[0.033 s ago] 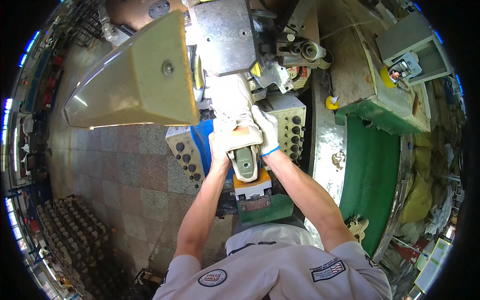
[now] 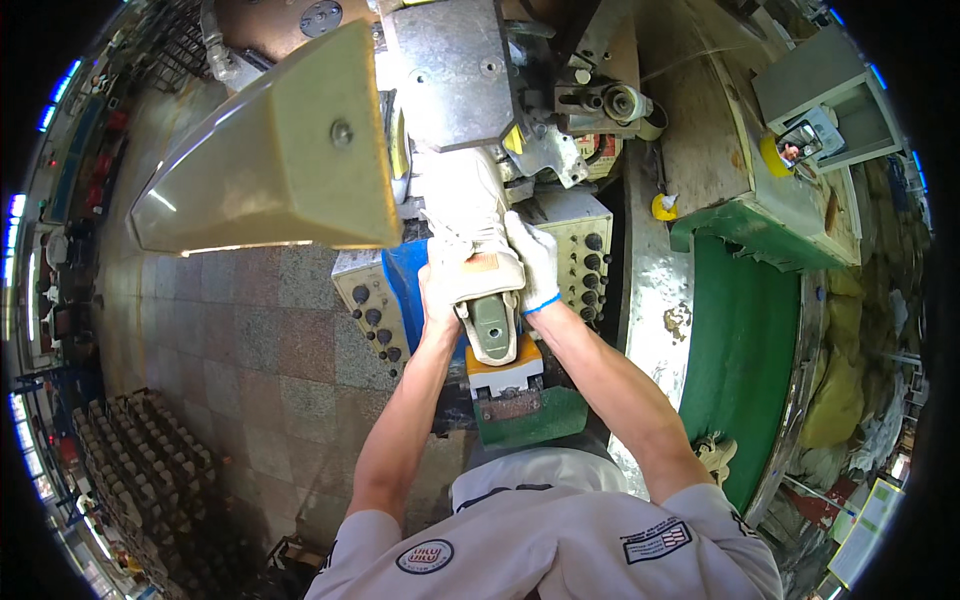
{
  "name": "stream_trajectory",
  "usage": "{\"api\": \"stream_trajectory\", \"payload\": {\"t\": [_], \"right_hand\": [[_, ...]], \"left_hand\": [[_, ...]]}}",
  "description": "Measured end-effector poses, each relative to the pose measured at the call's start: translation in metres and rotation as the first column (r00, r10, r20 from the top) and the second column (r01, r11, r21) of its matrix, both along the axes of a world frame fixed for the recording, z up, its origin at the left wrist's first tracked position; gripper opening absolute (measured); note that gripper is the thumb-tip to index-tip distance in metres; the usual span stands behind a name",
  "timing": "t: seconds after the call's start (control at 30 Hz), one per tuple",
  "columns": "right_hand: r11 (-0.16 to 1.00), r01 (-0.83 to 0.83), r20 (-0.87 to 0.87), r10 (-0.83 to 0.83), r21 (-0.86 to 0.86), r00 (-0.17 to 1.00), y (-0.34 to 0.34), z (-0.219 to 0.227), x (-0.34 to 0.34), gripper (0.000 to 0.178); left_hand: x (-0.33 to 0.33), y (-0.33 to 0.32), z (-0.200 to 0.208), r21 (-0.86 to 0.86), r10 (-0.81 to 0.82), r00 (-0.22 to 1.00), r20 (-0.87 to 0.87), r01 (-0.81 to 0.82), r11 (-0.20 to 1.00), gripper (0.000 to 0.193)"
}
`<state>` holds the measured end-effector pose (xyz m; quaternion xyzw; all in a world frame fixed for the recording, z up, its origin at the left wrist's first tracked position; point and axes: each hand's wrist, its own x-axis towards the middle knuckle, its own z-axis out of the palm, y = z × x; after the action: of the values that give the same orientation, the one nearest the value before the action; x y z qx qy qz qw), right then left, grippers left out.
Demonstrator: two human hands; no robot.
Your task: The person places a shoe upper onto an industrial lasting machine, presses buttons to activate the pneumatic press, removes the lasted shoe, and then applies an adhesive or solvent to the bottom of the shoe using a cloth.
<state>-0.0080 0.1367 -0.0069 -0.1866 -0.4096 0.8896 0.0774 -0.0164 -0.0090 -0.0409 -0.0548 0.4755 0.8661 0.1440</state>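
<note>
A cream-white shoe upper (image 2: 478,232) with laces sits on a green shoe last (image 2: 489,322), its front end reaching under a metal plate (image 2: 448,72) of a machine. My left hand (image 2: 437,292) is closed around the left side of the shoe near the collar; bright light washes out its fingers. On the opposite side, my right hand (image 2: 532,262), in a white knit glove with a blue cuff, presses against the shoe with its fingers wrapped along it. The heel end points toward me, just above an orange and white pad (image 2: 503,372). The toe is hidden beneath the plate.
A large tan machine cover (image 2: 270,160) juts out at upper left. Control panels with black knobs (image 2: 590,262) flank the shoe. To the right runs a green conveyor belt (image 2: 738,340) with another shoe (image 2: 715,456) on it. A rack of shoes (image 2: 150,465) stands at lower left.
</note>
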Motion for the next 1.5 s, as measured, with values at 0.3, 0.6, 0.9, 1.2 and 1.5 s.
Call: {"api": "stream_trajectory", "payload": {"t": [0.3,0.6,0.9,1.2,1.5], "right_hand": [[0.998,0.003,0.036,-0.005,0.059,0.999,0.013,-0.010,0.014,0.045],[0.881,-0.013,0.104,-0.041,0.473,0.994,0.081,0.017,0.179,0.063],[0.177,-0.029,-0.018,0.261,0.984,0.965,0.070,0.012,0.197,0.065],[0.314,0.073,-0.165,0.278,0.947,0.946,0.079,0.007,0.211,0.065],[0.279,0.079,-0.157,0.269,0.957,0.950,0.075,0.013,0.221,0.066]], "left_hand": [[0.003,-0.009,0.013,-0.254,0.058,0.997,0.051,-0.043,0.966,0.058],[0.083,-0.004,0.113,-0.537,0.118,0.939,-0.324,-0.285,0.794,0.067],[0.061,0.057,0.108,-0.648,0.077,0.871,-0.485,-0.417,0.637,0.053],[0.076,0.060,0.114,-0.772,0.007,0.842,-0.539,-0.497,0.397,0.042],[0.097,0.058,0.117,-0.865,0.098,0.912,-0.398,-0.408,0.291,0.061]]}}
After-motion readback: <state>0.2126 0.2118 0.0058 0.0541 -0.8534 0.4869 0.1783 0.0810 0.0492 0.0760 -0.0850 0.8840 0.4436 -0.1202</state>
